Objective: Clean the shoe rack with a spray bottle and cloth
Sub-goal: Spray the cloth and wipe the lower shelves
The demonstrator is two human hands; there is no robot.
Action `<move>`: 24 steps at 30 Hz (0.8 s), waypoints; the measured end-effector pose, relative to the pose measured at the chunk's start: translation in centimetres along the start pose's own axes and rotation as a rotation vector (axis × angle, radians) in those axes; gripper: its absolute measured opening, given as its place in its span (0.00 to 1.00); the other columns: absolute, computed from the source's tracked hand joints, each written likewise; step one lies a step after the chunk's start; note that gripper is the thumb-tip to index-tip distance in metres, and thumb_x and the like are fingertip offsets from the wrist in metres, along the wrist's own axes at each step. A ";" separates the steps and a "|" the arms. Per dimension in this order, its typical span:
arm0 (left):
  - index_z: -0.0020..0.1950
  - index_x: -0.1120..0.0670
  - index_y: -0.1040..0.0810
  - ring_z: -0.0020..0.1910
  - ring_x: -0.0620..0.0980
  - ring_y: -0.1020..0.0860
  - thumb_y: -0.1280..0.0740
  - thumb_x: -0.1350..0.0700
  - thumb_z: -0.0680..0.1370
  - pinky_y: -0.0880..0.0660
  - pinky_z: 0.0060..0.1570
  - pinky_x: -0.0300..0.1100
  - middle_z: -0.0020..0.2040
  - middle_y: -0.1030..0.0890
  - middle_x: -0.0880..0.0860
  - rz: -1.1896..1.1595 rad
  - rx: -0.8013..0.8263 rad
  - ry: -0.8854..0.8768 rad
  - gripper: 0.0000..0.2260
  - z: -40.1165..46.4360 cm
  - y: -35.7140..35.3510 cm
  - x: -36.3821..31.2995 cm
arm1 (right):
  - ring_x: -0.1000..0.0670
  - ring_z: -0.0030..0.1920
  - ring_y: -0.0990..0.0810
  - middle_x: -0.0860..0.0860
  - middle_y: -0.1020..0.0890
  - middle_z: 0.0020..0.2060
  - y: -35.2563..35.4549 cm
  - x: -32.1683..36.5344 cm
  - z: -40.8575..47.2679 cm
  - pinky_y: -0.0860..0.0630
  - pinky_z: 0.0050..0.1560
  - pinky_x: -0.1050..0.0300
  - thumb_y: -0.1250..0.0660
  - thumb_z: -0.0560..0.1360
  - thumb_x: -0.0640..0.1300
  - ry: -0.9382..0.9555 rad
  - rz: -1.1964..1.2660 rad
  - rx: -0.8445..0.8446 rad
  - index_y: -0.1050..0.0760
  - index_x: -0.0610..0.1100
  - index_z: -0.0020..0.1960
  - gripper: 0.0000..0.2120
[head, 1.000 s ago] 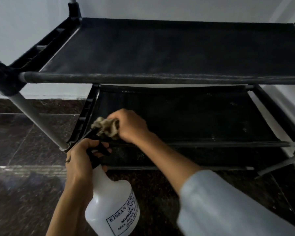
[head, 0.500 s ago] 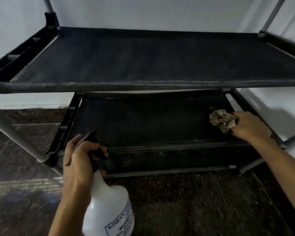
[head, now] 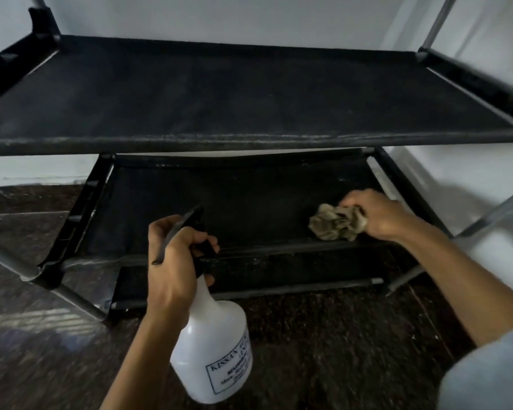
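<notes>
A black shoe rack with fabric shelves and grey metal poles fills the view. My left hand grips the black trigger head of a white spray bottle, held in front of the lower shelf with its nozzle aimed at the fabric. My right hand holds a crumpled beige cloth pressed on the right front part of that lower shelf, near its front bar.
A third, lowest shelf bar runs just above the dark speckled stone floor. White walls stand behind and to the right of the rack. Grey poles rise at the rack's corners.
My right hand swept the cloth from the left end of the lower shelf to its right end. My left hand with the bottle has moved right and slightly forward.
</notes>
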State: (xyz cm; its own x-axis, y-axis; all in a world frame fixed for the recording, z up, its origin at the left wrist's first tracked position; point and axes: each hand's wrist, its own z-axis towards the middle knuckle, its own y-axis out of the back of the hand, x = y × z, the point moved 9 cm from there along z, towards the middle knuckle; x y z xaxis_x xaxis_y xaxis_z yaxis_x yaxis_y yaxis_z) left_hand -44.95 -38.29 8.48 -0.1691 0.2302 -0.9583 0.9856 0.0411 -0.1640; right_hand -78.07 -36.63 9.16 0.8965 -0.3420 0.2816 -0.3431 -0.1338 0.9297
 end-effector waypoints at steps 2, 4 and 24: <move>0.49 0.45 0.30 0.43 0.55 0.21 0.41 0.62 0.76 0.30 0.37 0.50 0.35 0.19 0.56 0.007 -0.008 -0.006 0.11 0.0 0.0 0.0 | 0.43 0.62 0.27 0.51 0.23 0.54 1.1 -3.9 -0.6 0.35 0.65 0.42 0.33 0.74 0.44 -0.068 -0.016 -0.032 0.24 0.58 0.45 0.08; 0.48 0.46 0.30 0.43 0.56 0.21 0.41 0.62 0.75 0.31 0.34 0.49 0.35 0.19 0.56 0.009 -0.017 -0.008 0.10 0.0 0.0 0.1 | 0.42 0.57 0.24 0.49 0.23 0.52 1.5 -5.2 -0.8 0.29 0.61 0.46 0.33 0.73 0.40 -0.088 -0.023 -0.054 0.25 0.58 0.45 0.12; 0.48 0.46 0.31 0.43 0.56 0.19 0.41 0.61 0.75 0.29 0.35 0.49 0.33 0.17 0.52 0.027 -0.027 0.021 0.09 0.7 0.6 0.7 | 0.45 0.52 0.26 0.56 0.30 0.43 2.8 0.4 -4.1 0.29 0.52 0.46 0.32 0.73 0.44 0.132 -0.205 -0.195 0.20 0.57 0.53 0.11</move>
State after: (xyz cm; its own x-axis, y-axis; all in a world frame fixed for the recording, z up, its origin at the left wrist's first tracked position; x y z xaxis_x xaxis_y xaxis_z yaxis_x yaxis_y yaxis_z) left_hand -44.48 -38.80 7.57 -0.1427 0.2521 -0.9571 0.9895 0.0606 -0.1316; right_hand -77.53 -33.28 12.85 0.9746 -0.2007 0.0997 -0.1022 -0.0019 0.9948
